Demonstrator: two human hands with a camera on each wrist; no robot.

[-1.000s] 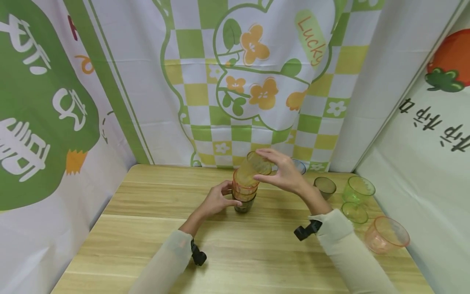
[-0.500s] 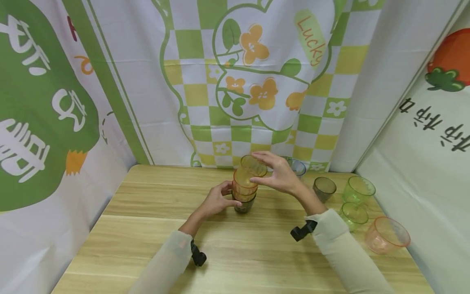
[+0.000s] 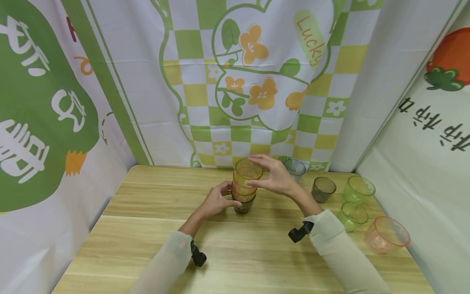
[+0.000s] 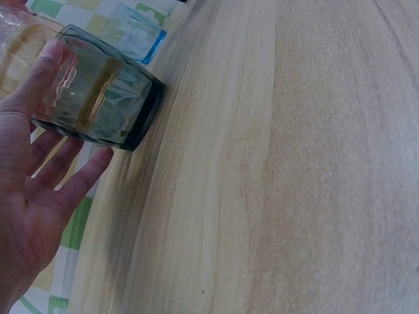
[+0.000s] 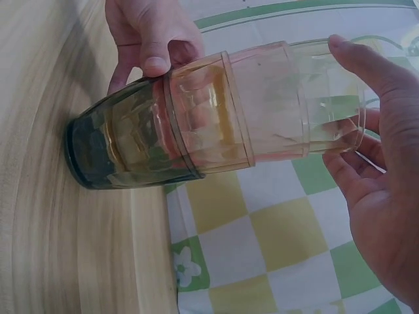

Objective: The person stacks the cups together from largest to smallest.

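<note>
A stack of clear coloured cups stands on the wooden table before me. At its bottom is a dark grey cup [image 3: 244, 206], which my left hand [image 3: 216, 200] holds low down between thumb and fingers. In the right wrist view an amber cup [image 5: 206, 111] sits in the dark one, with a pinkish cup [image 5: 270, 98] in that. On top, my right hand [image 3: 274, 176] grips a yellow cup [image 3: 247, 168] near its rim, thumb on one side and fingers on the other. The yellow cup's lower part is inside the pinkish cup.
Right of the stack stand a blue cup [image 3: 295, 169], another dark cup [image 3: 324, 190], a large green cup [image 3: 358, 191], a smaller green cup [image 3: 353, 218] and a wide pink cup [image 3: 386, 236]. A patterned cloth [image 3: 198, 94] hangs behind the table's back edge.
My right hand has moved left and slightly down with the yellow cup, which was tilted and now stands nearly upright in the stack. The left hand has stayed in place.
</note>
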